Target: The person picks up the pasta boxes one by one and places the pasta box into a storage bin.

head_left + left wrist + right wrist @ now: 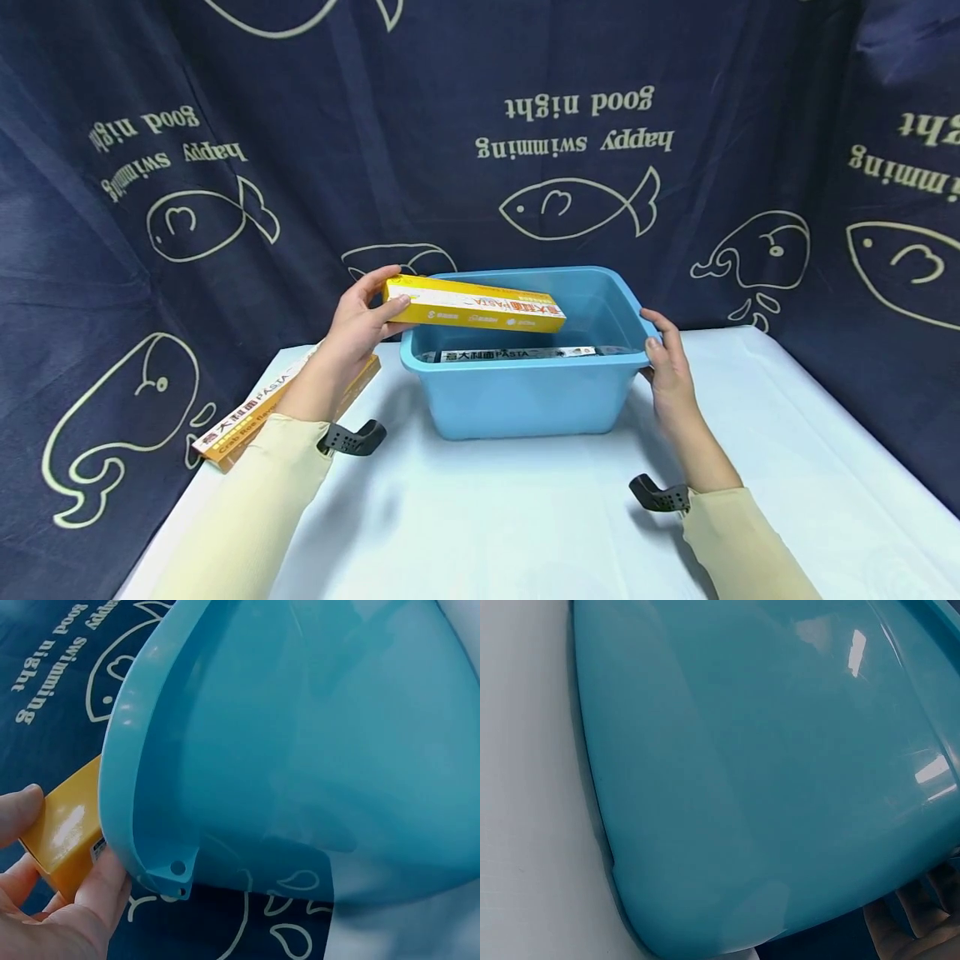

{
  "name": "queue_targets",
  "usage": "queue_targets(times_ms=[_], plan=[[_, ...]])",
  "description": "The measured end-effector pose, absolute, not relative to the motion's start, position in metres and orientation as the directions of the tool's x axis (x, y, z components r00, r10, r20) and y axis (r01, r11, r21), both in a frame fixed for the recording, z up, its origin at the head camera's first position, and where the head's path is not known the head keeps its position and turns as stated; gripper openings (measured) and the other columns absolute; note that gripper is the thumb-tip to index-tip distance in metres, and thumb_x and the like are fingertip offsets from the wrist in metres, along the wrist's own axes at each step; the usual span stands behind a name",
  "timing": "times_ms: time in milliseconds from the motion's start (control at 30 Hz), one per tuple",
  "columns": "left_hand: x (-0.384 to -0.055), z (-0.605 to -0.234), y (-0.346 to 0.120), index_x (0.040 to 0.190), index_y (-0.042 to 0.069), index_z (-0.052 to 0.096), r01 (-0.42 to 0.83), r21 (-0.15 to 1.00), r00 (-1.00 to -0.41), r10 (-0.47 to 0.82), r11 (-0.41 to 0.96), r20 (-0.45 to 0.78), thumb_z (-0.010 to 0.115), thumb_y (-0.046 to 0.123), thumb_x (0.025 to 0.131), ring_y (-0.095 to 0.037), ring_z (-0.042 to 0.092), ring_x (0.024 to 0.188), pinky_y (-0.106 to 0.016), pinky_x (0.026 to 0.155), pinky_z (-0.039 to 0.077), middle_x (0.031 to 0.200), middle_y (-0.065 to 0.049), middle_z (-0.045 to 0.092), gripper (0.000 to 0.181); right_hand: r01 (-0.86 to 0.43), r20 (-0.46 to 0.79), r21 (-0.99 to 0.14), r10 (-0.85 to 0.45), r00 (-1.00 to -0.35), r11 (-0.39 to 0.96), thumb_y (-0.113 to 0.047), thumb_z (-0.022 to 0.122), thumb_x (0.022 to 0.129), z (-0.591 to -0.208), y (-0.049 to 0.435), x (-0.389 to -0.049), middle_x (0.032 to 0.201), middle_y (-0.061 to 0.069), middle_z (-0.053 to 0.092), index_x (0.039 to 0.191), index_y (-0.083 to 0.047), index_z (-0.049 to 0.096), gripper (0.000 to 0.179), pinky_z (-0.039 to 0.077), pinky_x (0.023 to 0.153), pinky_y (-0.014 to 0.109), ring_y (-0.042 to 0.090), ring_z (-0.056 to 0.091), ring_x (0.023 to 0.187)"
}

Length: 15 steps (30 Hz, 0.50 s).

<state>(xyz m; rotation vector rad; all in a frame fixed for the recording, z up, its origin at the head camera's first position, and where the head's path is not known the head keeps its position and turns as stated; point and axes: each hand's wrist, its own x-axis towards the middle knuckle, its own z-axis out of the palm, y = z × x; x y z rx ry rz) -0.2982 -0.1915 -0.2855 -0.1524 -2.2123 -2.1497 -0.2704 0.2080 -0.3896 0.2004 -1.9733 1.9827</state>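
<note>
My left hand [362, 310] grips one end of a yellow pasta box [480, 304], thumb on the near face. The box slants over the open top of a light blue plastic bin [525, 396], above its left rim. In the left wrist view the fingers wrap the end of the yellow box [64, 825] beside the bin wall [247, 750]. My right hand [670, 362] holds the right rim of the bin, thumb on top and fingers outside. Inside the bin lies a dark pasta box [517, 354] with a white label, partly hidden by the front rim.
On the white table [480, 517], left of the bin, an orange-brown pasta box [247, 421] lies at a slant, partly covered by the left forearm. A dark blue curtain [420, 125] with fish prints hangs behind the table.
</note>
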Motion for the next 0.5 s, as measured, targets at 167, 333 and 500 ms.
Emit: queue_targets(times_ms=[167,333,500], plan=[[-0.304,-0.283,-0.184,0.150,0.023,0.043,0.110,0.990,-0.993,0.048,0.091,0.106,0.064,0.010,0.097,-0.031,0.051,0.129,-0.037,0.093,0.056,0.151,-0.006,0.035,0.059,-0.330,0.329,-0.944,0.133,-0.935,0.017,-0.031,0.034,0.103,-0.390,0.208,-0.270,0.162,0.004,0.025,0.152,-0.026,0.035,0.050,0.019,0.117,0.065,0.030,0.028,0.144],[-0.310,-0.276,-0.178,0.150,0.022,0.043,0.123,0.986,-0.991,0.060,0.116,0.116,0.064,0.010,0.097,-0.032,0.052,0.128,-0.041,0.094,0.055,0.151,-0.007,0.035,0.059,-0.340,0.338,-0.940,0.131,-0.932,0.010,-0.031,0.034,0.103,-0.390,0.208,-0.271,0.162,0.005,0.025,0.152,-0.025,0.035,0.050,0.019,0.117,0.066,0.030,0.028,0.145],[-0.316,-0.270,-0.171,0.151,0.018,0.041,0.134,0.981,-0.988,0.092,0.142,0.122,0.064,0.009,0.096,-0.031,0.054,0.125,-0.041,0.091,0.057,0.148,-0.007,0.037,0.060,-0.343,0.342,-0.939,0.134,-0.930,0.012,-0.032,0.034,0.102,-0.390,0.208,-0.271,0.162,0.005,0.025,0.152,-0.025,0.035,0.050,0.018,0.117,0.066,0.032,0.027,0.146]])
